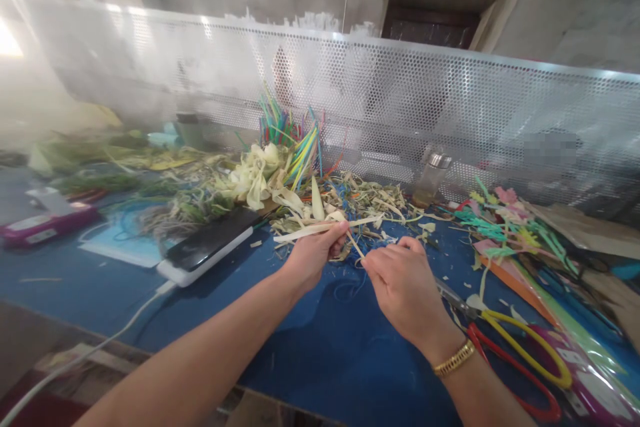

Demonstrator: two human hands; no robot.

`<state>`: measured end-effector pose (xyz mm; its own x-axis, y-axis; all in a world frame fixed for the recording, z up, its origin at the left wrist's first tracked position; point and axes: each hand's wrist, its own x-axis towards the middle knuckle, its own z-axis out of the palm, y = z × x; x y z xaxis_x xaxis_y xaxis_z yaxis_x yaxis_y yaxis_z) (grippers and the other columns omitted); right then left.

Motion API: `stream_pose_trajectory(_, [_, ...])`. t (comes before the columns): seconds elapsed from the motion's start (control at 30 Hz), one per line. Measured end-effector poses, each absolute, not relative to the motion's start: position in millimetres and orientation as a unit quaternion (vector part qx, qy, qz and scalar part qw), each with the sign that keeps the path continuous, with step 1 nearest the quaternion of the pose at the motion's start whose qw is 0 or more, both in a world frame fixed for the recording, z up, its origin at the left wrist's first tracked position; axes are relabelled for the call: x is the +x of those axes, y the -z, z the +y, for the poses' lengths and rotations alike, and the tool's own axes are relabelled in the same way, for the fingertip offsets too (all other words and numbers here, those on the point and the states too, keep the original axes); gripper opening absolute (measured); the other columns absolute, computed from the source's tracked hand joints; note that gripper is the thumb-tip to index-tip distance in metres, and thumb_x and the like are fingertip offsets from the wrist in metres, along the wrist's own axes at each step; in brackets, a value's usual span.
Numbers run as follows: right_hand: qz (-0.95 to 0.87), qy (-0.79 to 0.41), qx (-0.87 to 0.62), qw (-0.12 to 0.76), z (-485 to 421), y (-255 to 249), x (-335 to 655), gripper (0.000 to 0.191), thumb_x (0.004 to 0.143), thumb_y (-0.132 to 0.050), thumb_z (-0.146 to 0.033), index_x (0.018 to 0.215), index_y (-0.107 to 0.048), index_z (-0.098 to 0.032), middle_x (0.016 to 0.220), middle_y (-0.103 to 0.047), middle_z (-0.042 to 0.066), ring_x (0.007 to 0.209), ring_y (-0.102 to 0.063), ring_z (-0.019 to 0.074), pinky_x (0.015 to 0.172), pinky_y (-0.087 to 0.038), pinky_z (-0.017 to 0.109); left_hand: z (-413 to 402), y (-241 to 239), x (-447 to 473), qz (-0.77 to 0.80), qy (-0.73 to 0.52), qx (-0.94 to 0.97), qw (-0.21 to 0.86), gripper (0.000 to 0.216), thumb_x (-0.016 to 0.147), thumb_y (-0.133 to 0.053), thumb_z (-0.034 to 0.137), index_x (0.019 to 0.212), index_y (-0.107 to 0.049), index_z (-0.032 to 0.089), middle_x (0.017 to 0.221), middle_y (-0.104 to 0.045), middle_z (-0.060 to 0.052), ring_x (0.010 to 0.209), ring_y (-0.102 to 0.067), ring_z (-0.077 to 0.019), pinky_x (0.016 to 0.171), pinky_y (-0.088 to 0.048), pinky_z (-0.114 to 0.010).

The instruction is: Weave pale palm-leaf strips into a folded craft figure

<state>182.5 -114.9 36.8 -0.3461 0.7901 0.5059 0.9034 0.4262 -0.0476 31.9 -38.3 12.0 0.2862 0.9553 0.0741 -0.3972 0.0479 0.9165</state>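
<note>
My left hand (314, 255) pinches pale, flat strips that look like dried corn husk (295, 232), and their ends stick out on both sides of the fingers. From that pinch a narrow twisted husk strip (355, 244) runs down to my right hand (403, 283), which grips its other end with curled fingers. Both hands are just above the blue table (330, 360). Behind them lies a heap of husk scraps (370, 197), with a bunch of pale husk leaves (257, 173) to its left. Scissors (517, 330) with one yellow and one red handle lie beside my right wrist.
To the left, a phone (213, 237) rests on a white power bank (207, 267) with a cable attached. Coloured sticks (300, 143) stand behind the husks. A glass bottle (433, 177) stands near the perforated metal screen (400, 87). Colourful paper-like pieces (515, 220) lie right.
</note>
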Motion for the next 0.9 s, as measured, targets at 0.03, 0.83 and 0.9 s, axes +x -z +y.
stream_pose_trajectory(0.03, [-0.812, 0.118, -0.521, 0.233, -115.0, -36.9, 182.1, 0.029, 0.093, -0.041, -0.020, 0.066, -0.051, -0.020, 0.061, -0.058, -0.002, 0.063, -0.048, 0.0138, 0.078, -0.023, 0.033, -37.9, -12.2, 31.4, 0.310, -0.518, 0.451, 0.658, 0.032, 0.072, -0.072, 0.039, 0.066, -0.054, 0.013, 0.058, -0.043, 0.004, 0.051, -0.035, -0.0044, 0.046, -0.027, -0.017])
stream_pose_trajectory(0.83, [-0.786, 0.009, -0.519, 0.336, -112.2, -38.9, 192.5, 0.033, 0.093, -0.046, -0.036, 0.070, -0.065, -0.021, 0.070, -0.063, 0.001, 0.073, -0.055, 0.0150, 0.080, -0.031, 0.033, -34.5, -15.6, 27.9, 0.264, -0.470, 0.453, 0.710, 0.027, 0.067, -0.076, 0.035, 0.065, -0.062, 0.012, 0.060, -0.054, 0.001, 0.055, -0.045, -0.0056, 0.056, -0.039, -0.018])
stream_pose_trajectory(0.9, [-0.728, -0.014, -0.547, 0.414, -106.5, -36.6, 199.8, 0.036, 0.093, -0.043, -0.039, 0.073, -0.067, -0.020, 0.074, -0.064, 0.003, 0.075, -0.055, 0.0163, 0.076, -0.034, 0.032, -37.2, -14.4, 29.2, 0.265, -0.428, 0.468, 0.726, 0.027, 0.068, -0.076, 0.036, 0.069, -0.064, 0.012, 0.061, -0.055, 0.000, 0.056, -0.046, -0.0068, 0.057, -0.038, -0.020])
